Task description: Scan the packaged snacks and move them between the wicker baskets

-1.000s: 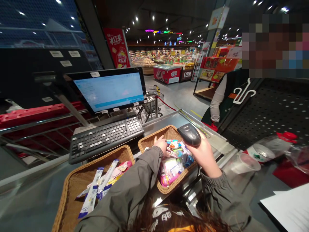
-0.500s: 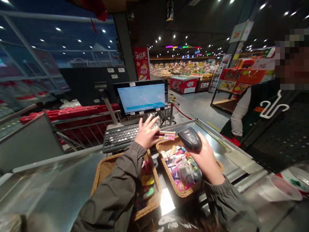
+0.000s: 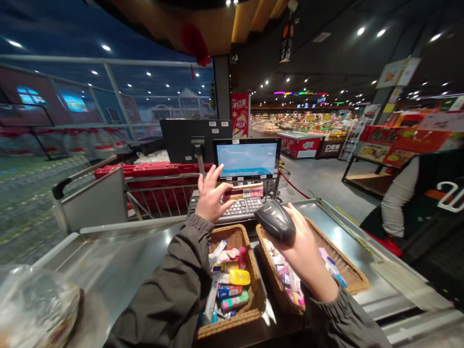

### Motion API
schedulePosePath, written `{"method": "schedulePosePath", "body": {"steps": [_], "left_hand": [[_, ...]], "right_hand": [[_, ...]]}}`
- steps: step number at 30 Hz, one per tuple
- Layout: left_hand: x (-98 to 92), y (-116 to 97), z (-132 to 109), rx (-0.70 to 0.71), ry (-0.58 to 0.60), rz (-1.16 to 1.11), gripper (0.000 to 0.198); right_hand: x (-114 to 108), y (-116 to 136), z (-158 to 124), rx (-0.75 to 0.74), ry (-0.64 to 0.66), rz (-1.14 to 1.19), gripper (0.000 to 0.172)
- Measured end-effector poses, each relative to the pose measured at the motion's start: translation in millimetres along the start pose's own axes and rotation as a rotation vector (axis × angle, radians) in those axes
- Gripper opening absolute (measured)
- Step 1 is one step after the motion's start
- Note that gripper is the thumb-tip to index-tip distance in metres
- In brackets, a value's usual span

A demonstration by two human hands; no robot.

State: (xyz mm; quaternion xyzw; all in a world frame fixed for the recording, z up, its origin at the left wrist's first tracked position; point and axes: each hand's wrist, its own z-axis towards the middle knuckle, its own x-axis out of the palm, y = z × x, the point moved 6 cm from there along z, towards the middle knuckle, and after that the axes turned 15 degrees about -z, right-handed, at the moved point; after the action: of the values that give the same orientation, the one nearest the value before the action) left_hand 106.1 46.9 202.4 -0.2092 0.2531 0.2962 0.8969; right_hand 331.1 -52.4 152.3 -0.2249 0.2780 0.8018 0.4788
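My left hand (image 3: 211,197) pinches a flat, narrow pink and red packet (image 3: 252,190) between thumb and forefinger, its other fingers spread. The packet hovers over the black keyboard (image 3: 244,207). My right hand (image 3: 307,253) is wrapped round a black handheld barcode scanner (image 3: 275,220), whose head points left towards the packet. Beneath my left wrist stands a wicker basket (image 3: 258,285) of small colourful tubes and packs. Under my right hand is another wicker basket (image 3: 350,251) with small wrapped goods, partly hidden by the hand.
Behind the keyboard stands a lit monitor (image 3: 247,159), with a second dark screen (image 3: 181,140) to its left. A plastic-wrapped item (image 3: 39,304) lies on the metal counter (image 3: 126,263) at left. A person's light sleeve (image 3: 400,195) shows at right, near a white hanger (image 3: 451,197).
My view has turned left, so the scene sits further right. The packet now appears above the keyboard, and the scanner no longer covers the same part of the right basket.
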Motion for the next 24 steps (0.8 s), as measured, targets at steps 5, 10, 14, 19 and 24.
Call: {"method": "schedulePosePath", "body": {"steps": [5,10,14,19,24], "left_hand": [[-13.1,4,-2,0.009,-0.029,0.016,0.027],[-19.9,6,-5,0.009,-0.034,0.019,0.028],[-22.2,7,-8,0.012,-0.04,0.015,0.029],[-23.3,10,-11,0.011,-0.038,0.009,0.03],[-23.3,12,-13,-0.002,-0.035,0.005,0.028]], "right_hand": [[-1,19,2,-0.056,-0.012,0.003,0.043],[-4,31,0,-0.105,-0.022,-0.004,0.04],[-7,36,-2,-0.094,-0.023,-0.001,0.038],[-6,40,-7,-0.06,0.006,0.01,0.033],[0,36,-16,0.06,0.059,0.04,0.043]]}}
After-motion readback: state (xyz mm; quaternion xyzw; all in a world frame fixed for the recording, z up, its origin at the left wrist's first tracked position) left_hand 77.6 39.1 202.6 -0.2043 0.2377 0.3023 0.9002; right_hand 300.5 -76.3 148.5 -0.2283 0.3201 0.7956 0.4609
